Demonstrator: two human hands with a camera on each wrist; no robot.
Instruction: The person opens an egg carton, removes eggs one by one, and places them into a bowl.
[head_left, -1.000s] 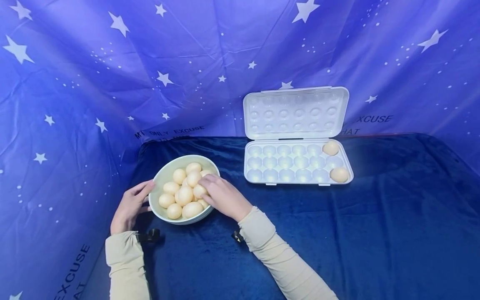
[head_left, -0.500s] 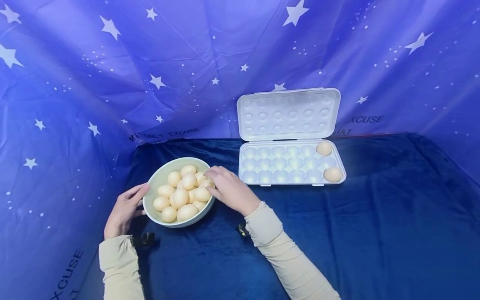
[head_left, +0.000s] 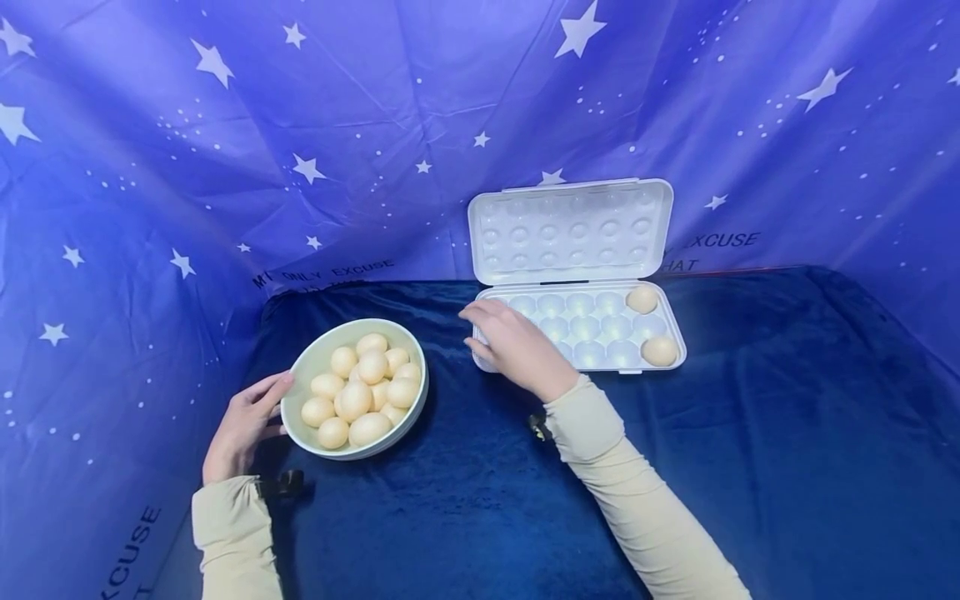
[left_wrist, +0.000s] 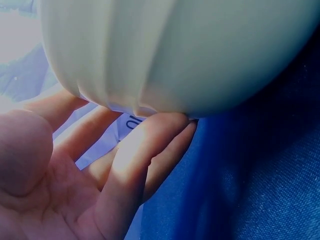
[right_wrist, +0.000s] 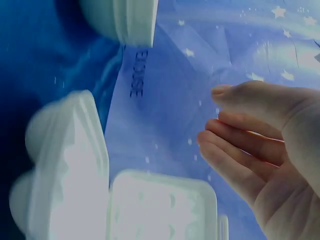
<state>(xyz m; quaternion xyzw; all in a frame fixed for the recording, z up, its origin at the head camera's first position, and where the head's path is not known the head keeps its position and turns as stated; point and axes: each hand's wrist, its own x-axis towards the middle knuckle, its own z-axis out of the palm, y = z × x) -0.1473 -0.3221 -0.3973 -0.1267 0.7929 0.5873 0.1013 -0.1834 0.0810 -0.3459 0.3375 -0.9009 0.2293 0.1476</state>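
Observation:
In the head view, a pale green bowl (head_left: 296, 429) full of beige eggs (head_left: 356, 401) stands on the left, tilted a little. My left hand (head_left: 242, 423) holds it at its left side, one digit at the rim. The left wrist view has several fingers (left_wrist: 150, 135) against the bowl's outer wall (left_wrist: 200, 60). My right hand (head_left: 522, 343) hovers over the left end of an opened white egg box (head_left: 570, 233), hiding some hollows. Its fingers are loosely bent with nothing between them in the right wrist view. Two eggs (head_left: 660, 351) sit in the box's right-hand column.
Dark blue velvet cloth (head_left: 465, 500) covers the table. Behind and to the left hangs a blue-violet curtain (head_left: 375, 100) with white stars and lettering. The egg box lid (right_wrist: 165, 210) stands up near the curtain.
My right hand has left the eggs in the bowl and moved right to the egg box, carrying no visible egg. The left hand stays at the bowl. The head view has shifted slightly.

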